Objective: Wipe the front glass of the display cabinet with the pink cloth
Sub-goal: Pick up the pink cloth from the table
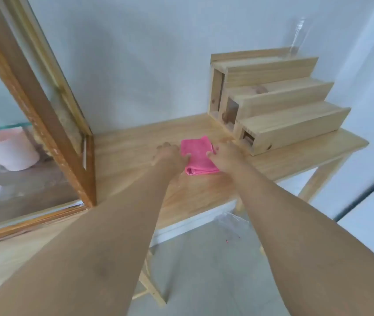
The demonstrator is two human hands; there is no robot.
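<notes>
A folded pink cloth lies flat on the wooden table, to the right of the display cabinet. The cabinet's front glass fills the left side, framed in brown wood. My left hand rests on the cloth's left edge with the thumb on the fabric. My right hand presses on its right edge, fingers over the cloth. Both arms reach forward from the bottom of the view. Whether either hand truly grips the cloth is unclear.
A stepped wooden riser stands on the table just right of the cloth, with a clear bottle on its top step. Inside the cabinet sit a pink pot and a glass shelf. A clear plastic bag lies on the floor.
</notes>
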